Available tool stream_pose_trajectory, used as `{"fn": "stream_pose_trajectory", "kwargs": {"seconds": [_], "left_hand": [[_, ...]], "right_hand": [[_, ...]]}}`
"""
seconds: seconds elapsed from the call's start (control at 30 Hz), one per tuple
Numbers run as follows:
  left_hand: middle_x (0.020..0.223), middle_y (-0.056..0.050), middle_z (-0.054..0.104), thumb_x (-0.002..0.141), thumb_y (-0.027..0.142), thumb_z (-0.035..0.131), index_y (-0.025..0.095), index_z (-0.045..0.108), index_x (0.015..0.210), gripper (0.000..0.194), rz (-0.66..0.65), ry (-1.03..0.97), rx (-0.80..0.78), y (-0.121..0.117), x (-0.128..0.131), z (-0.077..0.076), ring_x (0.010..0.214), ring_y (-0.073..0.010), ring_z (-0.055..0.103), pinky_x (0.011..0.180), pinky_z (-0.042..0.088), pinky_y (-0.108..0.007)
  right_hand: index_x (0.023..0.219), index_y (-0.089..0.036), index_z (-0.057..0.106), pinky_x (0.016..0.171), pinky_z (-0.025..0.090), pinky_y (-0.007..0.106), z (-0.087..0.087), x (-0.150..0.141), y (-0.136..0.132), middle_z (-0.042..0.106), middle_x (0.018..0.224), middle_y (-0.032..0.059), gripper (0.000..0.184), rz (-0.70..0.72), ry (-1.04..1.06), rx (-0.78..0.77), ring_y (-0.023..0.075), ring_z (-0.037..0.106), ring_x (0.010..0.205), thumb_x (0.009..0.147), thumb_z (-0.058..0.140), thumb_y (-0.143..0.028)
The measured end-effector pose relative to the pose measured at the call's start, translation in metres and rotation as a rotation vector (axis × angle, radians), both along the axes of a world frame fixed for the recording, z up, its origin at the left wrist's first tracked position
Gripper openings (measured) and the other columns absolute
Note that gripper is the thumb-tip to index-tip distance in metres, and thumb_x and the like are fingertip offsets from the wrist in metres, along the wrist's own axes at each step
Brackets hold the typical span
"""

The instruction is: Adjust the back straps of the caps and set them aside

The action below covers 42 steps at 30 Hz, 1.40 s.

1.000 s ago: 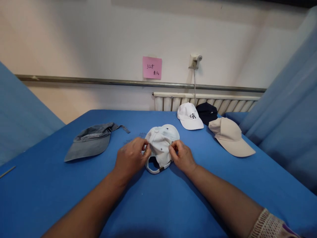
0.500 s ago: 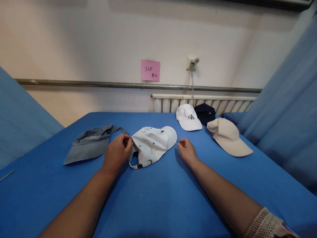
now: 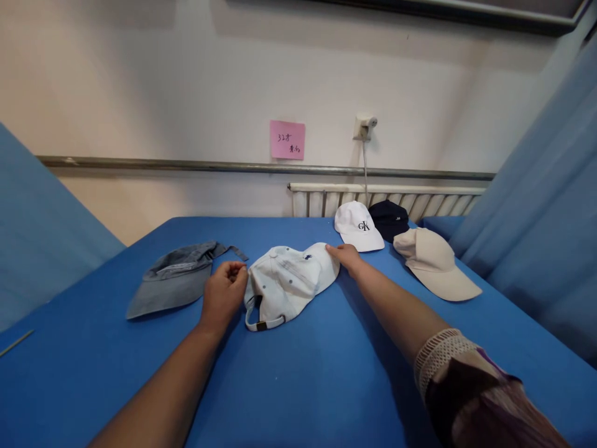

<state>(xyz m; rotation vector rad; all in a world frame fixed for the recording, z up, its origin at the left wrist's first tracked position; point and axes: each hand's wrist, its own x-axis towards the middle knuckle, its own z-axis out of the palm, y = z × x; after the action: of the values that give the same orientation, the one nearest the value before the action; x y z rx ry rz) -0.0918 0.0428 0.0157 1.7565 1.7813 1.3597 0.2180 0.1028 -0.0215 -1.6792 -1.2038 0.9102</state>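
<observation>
A pale blue-white baseball cap (image 3: 284, 283) lies in front of me, its back opening and buckled strap toward the lower left. Its brim, with a small dark logo above it, points to the right. My left hand (image 3: 225, 289) is closed at the cap's left rear edge, fingers pinched together against the fabric. On the far right, my right hand (image 3: 344, 255) grips the brim's upper edge, with most of its fingers hidden from view. A grey cap (image 3: 175, 280) rests close to the left of my left hand, its loose strap reaching behind that hand.
On the blue-covered table (image 3: 289, 398), a white cap (image 3: 357, 227), a navy cap (image 3: 388, 219) and a beige cap (image 3: 433, 261) sit at the back right. A thin stick (image 3: 16, 343) lies at the left edge. A radiator (image 3: 317, 202) stands behind; blue curtains (image 3: 550, 205) flank both sides.
The pale cap has turned from brim facing away to brim facing right. My right hand let go of its side, then moved to the brim; my left hand moved leftward with the cap's back.
</observation>
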Motion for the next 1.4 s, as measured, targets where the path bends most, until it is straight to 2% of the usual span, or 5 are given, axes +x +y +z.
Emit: {"fn": "stream_pose_trajectory", "kwargs": {"seconds": [0.23,0.4,0.63,0.87,1.4], "left_hand": [[0.073,-0.002,0.065,0.071,0.039,0.058,0.018,0.062,0.083,0.025,0.071,-0.13,-0.053,0.002,-0.002,0.006,0.062,-0.0169,0.061,0.059,0.046,-0.026],[0.068,0.0,0.063,0.067,0.041,0.06,0.018,0.06,0.08,0.026,0.031,-0.217,-0.092,0.004,0.001,0.004,0.058,-0.0162,0.061,0.056,0.047,-0.025],[0.064,0.0,0.062,0.068,0.043,0.061,0.019,0.06,0.078,0.026,-0.053,-0.217,-0.166,0.001,0.008,0.0,0.057,-0.0167,0.061,0.052,0.047,-0.025],[0.059,0.001,0.06,0.069,0.041,0.061,0.019,0.06,0.079,0.024,-0.149,-0.163,-0.224,0.001,0.017,-0.009,0.052,-0.0156,0.059,0.05,0.045,-0.025],[0.06,0.001,0.062,0.074,0.047,0.056,0.02,0.06,0.078,0.027,-0.412,-0.014,-0.302,0.009,0.016,-0.03,0.057,-0.018,0.06,0.055,0.045,-0.028]], "right_hand": [[0.072,-0.015,0.061,0.06,0.048,0.027,0.006,0.027,-0.053,0.065,0.065,0.0027,0.025,0.265,0.274,-0.168,0.0143,0.058,0.06,0.073,0.075,-0.035],[0.076,-0.015,0.061,0.058,0.048,0.021,0.003,0.053,-0.105,0.062,0.065,-0.0014,0.033,0.389,0.664,-0.159,0.0089,0.054,0.056,0.066,0.083,-0.037],[0.086,-0.018,0.066,0.048,0.046,0.017,-0.012,0.086,-0.162,0.067,0.075,-0.0004,0.022,0.065,0.899,0.071,0.0093,0.059,0.059,0.074,0.08,-0.029],[0.095,-0.023,0.067,0.051,0.053,0.019,-0.029,0.114,-0.161,0.073,0.087,-0.0017,0.025,-0.267,1.099,0.26,0.0124,0.066,0.066,0.074,0.075,-0.013],[0.089,-0.023,0.064,0.052,0.053,0.021,-0.046,0.116,-0.194,0.072,0.087,-0.0006,0.016,-0.478,0.888,0.252,0.0136,0.065,0.067,0.074,0.071,-0.023]]}}
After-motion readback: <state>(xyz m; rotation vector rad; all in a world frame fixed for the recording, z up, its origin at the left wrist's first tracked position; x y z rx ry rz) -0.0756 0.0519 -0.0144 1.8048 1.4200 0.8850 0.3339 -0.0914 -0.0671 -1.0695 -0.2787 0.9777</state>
